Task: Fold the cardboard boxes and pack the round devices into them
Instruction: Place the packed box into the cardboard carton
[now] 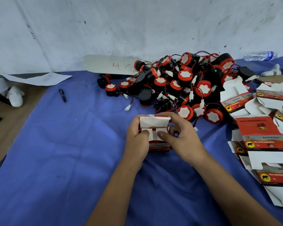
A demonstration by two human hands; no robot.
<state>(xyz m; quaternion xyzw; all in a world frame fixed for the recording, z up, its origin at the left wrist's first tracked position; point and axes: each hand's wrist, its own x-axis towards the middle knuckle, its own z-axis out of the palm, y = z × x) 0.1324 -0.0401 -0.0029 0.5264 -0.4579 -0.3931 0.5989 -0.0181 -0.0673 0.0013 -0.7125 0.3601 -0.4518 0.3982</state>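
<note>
A small red and white cardboard box [153, 123] stands on the blue cloth in the middle. My left hand [136, 141] grips its left side and my right hand [181, 137] grips its right side. Both thumbs press the two white side flaps down over the opening. The long white top flap stands up behind them. What is inside the box is hidden. A heap of round red and black devices [183, 85] with red wires and white plugs lies just behind the box.
Several flat unfolded boxes [265, 136] are stacked at the right. A black pen [62, 95] lies on the blue cloth [72, 152] at the left. A white board marked 46 [111, 66] leans on the wall. A plastic bottle [260, 56] lies far right.
</note>
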